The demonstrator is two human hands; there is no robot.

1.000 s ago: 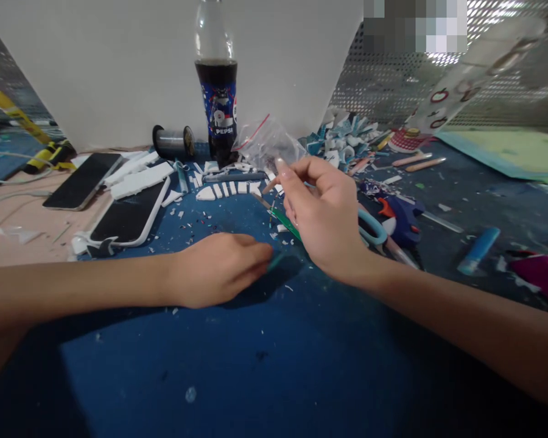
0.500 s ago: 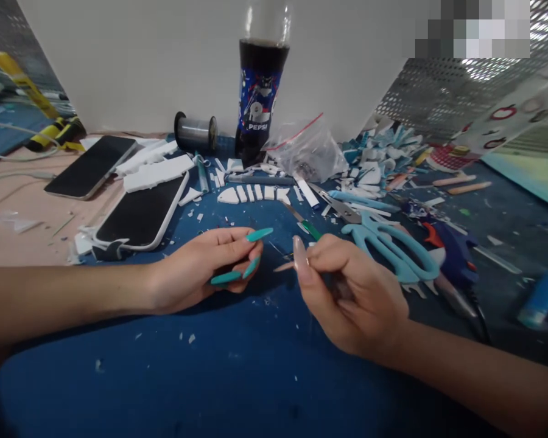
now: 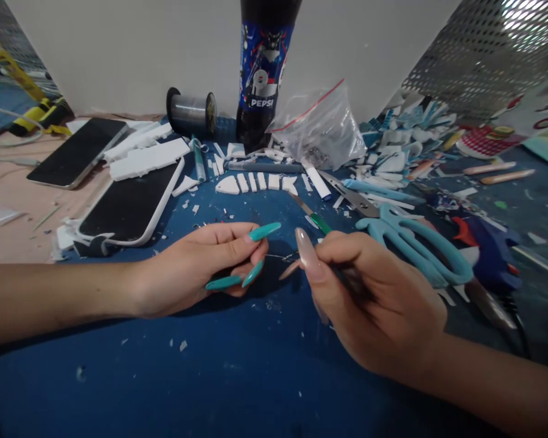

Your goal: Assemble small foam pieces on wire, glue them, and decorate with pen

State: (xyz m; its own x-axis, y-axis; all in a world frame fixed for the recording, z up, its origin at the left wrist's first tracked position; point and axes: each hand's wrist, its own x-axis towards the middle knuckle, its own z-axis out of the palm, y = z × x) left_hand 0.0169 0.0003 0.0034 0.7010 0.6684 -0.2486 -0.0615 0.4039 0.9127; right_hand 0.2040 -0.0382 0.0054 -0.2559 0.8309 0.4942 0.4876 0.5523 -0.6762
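Note:
My left hand [image 3: 205, 264], with teal nails, is closed in a pinch on a thin strand [image 3: 278, 257], wire or line. The strand runs across the gap towards my right hand [image 3: 369, 298], which has long pinkish nails. Thumb and index finger are pinched together there, apparently on the strand's other end; the fingertips partly hide it. Just beyond the hands, white foam pieces [image 3: 257, 182] lie in a row shaped like a fish. A craft knife with a green handle [image 3: 320, 222] rests by my right fingertips. Light-blue scissors [image 3: 415, 243] lie past my right knuckles.
Two phones [image 3: 130, 204] and white foam blocks [image 3: 148, 159] lie at left. A spool of line [image 3: 192, 112], a Pepsi bottle [image 3: 267, 73] and a zip bag [image 3: 322, 131] stand behind. Foam scraps [image 3: 406, 134] and a blue glue gun [image 3: 486, 258] are at right.
The view has tilted down and come slightly closer. My right hand has shifted to the right, widening the gap between the hands; both stay pinched.

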